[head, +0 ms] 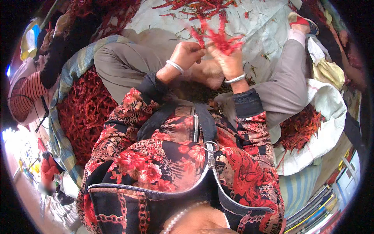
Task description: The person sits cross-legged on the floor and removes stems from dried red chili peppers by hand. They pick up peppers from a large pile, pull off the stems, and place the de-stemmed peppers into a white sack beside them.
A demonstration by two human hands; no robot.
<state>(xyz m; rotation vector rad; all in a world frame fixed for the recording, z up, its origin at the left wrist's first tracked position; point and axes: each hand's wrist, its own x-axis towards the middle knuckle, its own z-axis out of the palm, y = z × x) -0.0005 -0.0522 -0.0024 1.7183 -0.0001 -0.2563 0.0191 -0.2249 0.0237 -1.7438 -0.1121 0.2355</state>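
Observation:
My left hand (pixel 187 55) pinches a dried red chilli (pixel 198 39) between thumb and fingers, close beside the other hand. A loose bunch of dried red chillies (pixel 225 42), blurred by motion, is in my right hand (pixel 229 63). Both hands are above my folded legs, and each wrist wears a pale bangle. Ahead of them, more dried red chillies (pixel 201 7) lie spread on a pale woven sheet (pixel 260 32). Small stalks (pixel 266 55) are scattered over that sheet.
On the left, a checked cloth (pixel 60 117) borders a large heap of red chillies (pixel 86 117). A white woven sack (pixel 327 140) on the right holds more chillies (pixel 301 128). Other people sit close by, one in a striped sleeve (pixel 30 90) at the left.

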